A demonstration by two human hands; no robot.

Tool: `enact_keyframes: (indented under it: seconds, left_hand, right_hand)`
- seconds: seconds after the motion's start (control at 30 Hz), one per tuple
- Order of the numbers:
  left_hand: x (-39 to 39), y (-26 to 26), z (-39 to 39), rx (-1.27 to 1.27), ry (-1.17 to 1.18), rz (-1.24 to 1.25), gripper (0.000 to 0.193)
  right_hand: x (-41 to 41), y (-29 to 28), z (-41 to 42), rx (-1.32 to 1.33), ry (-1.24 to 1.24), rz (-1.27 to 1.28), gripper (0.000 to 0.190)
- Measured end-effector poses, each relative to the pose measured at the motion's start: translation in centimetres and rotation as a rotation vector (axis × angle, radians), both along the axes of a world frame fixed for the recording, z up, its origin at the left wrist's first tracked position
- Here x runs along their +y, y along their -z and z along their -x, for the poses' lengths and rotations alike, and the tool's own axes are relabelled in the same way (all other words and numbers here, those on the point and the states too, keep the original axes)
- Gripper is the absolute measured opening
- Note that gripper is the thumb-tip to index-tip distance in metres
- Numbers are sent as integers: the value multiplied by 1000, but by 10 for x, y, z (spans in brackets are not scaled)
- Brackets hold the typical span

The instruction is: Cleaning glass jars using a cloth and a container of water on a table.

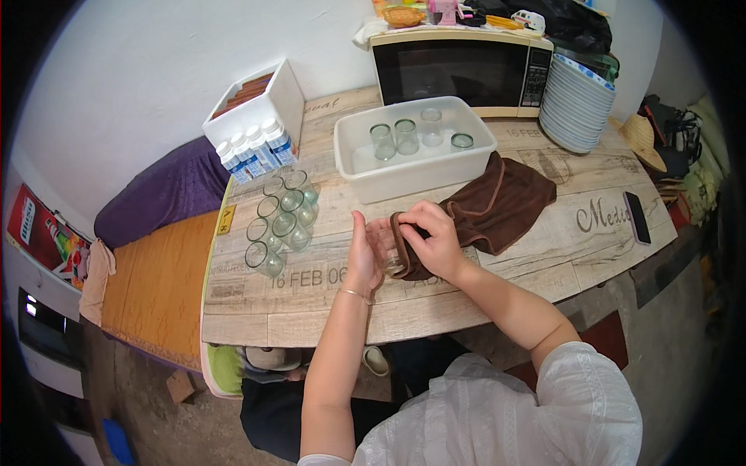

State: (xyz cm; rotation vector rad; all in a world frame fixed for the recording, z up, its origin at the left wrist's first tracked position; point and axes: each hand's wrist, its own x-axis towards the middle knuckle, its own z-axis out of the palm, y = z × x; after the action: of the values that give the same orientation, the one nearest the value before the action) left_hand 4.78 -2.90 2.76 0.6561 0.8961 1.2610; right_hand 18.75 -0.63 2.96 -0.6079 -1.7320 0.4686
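My left hand (366, 250) holds a clear drinking glass (386, 251), tilted, over the front of the wood-look table (326, 317). My right hand (434, 236) grips the edge of a brown cloth (507, 201) against the glass's right side; the cloth trails rightward over the table. Left of my hands several clear glasses (284, 224) stand in rows. Behind my hands is a white plastic tub (408, 183) with several glasses (406, 137) in it.
A microwave (451, 70) stands behind the tub, with stacked bowls (574, 108) at its right. White bottles (256, 152) and a white foam box (280, 96) are at the back left. A phone (637, 218) lies near the right edge.
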Motion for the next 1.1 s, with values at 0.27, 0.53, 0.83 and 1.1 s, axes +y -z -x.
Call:
enact_keyframes:
  seconds: [0.27,0.53,0.83,1.1]
  left_hand:
    - [5,5,6,-128,-163,114,68]
    - [10,15,12,-116,-217,57,65]
    - [7,17,3,-149,-51,-5,36]
    - [6,13,5,-210,-131,64,51]
  right_hand:
    - [-11,-1,7,-105,-60,-69,14]
    - [-12,-2,7,-248,-114,-128,13]
    - [-2,0,2,-61,-6,84,16]
    - [-7,4,4,-285,-203,19,15]
